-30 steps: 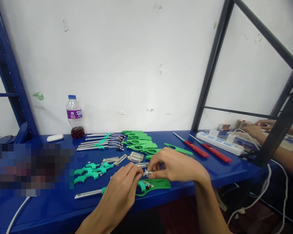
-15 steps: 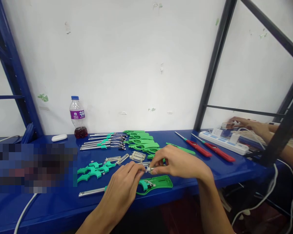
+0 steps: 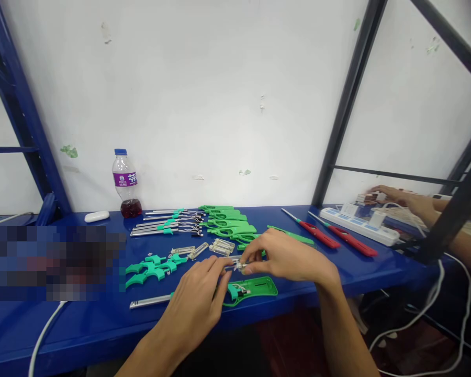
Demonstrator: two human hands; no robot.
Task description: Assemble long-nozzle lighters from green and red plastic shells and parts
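Note:
My right hand (image 3: pixel 288 259) pinches a small clear plastic lighter gas tank (image 3: pixel 240 265) by its end, just above the table. Close against it, the thumb and fingers of my left hand (image 3: pixel 198 288) are drawn together; what lies between them is too small to make out. Below both hands lies an open green lighter shell half (image 3: pixel 262 286) with a teal trigger (image 3: pixel 233 291) and wires in it. Its metal nozzle tube (image 3: pixel 150 302) sticks out to the left, partly hidden by my left hand. Several more clear gas tanks (image 3: pixel 222 246) lie behind the hands.
Teal triggers (image 3: pixel 153 271), metal nozzle rods with wires (image 3: pixel 157 231) and green shell halves (image 3: pixel 230 230) lie on the blue table (image 3: pixel 98 335). Two red lighters (image 3: pixel 320 234), a white power strip (image 3: pixel 361 226), a drink bottle (image 3: pixel 125 183) and a white case (image 3: pixel 97 216) stand farther back.
The view has shifted slightly. Both hands stay together at the gas tank, with the left fingers slightly changed in pose. Nothing on the table has visibly been moved.

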